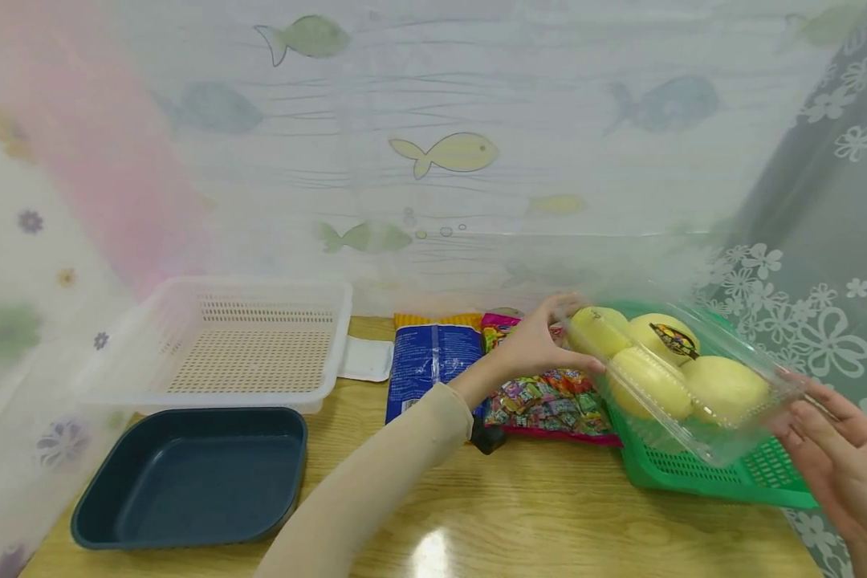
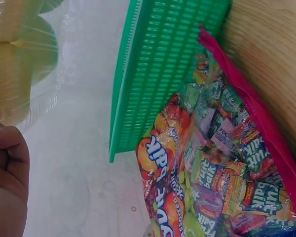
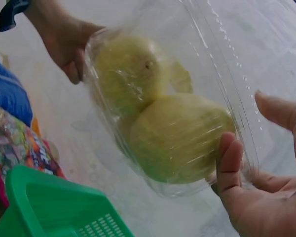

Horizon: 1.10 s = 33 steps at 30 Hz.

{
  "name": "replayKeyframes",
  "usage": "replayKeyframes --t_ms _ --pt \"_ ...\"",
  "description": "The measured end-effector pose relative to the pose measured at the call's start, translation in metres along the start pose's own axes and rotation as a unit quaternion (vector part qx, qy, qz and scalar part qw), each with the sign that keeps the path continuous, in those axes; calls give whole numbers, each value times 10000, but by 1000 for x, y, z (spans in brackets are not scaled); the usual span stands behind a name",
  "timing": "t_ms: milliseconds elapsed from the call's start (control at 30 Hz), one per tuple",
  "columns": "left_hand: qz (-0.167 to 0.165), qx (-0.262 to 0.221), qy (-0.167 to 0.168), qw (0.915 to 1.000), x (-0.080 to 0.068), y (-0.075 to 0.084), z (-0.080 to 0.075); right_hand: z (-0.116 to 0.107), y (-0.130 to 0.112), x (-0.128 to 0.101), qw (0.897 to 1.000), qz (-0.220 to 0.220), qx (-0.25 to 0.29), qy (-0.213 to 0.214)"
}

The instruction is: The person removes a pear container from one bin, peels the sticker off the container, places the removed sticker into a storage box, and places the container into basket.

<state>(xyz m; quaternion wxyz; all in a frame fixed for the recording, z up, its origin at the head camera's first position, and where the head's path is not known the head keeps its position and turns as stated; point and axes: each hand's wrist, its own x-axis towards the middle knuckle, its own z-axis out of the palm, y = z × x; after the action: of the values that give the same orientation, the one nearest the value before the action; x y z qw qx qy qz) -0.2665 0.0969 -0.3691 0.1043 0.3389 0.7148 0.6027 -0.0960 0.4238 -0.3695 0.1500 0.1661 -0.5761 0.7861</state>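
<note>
Clear clamshell of yellow fruit [image 1: 668, 369] held in air above green basket [image 1: 722, 478], long axis left-right. Left hand [image 1: 531, 345] pinching left end; right hand [image 1: 841, 449] cupping right end, fingers loosely spread. Candy bag [image 1: 549, 401] just left.

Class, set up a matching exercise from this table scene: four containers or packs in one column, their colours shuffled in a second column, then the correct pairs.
Things:
1. perforated basket under the fruit
2. deep tray
3. slotted basket at the back left
4. snack bag lying flat

Colours:
A. white
B. blue
C. green
D. dark slate blue

Pairs: 1-C, 2-D, 3-A, 4-B
</note>
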Motion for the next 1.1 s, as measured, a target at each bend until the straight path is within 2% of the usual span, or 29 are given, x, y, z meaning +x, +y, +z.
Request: replayKeyframes --t_ms 100,200,400,533,633,767,900,1033,1100 --pt "-183 40 128 9997 -2 0 -1 4 0 0 9991 -224 185 -323" --pt "-245 -42 170 9995 -4 1 -1 10 -1 2 9989 -288 202 -297" --pt "-336 17 163 9993 -6 3 -4 19 0 1 9989 -20 -24 467" --pt "-508 -36 166 9986 -7 3 -6 23 0 2 9958 251 -103 876" --pt "-513 -95 286 9982 -9 2 -7 28 1 4 9912 357 -256 1248" --pt "-451 -137 548 9974 -13 -2 -7 33 1 5 9817 502 -437 1785" --pt "-323 -238 597 9974 -15 -7 -7 38 0 4 9717 586 -628 2202" --pt "-258 -452 618 9967 -16 -9 -8 49 -2 5 9513 805 -1286 2685" --pt "-318 -466 685 9961 -17 -9 -8 55 -3 7 9351 955 -1648 2989"
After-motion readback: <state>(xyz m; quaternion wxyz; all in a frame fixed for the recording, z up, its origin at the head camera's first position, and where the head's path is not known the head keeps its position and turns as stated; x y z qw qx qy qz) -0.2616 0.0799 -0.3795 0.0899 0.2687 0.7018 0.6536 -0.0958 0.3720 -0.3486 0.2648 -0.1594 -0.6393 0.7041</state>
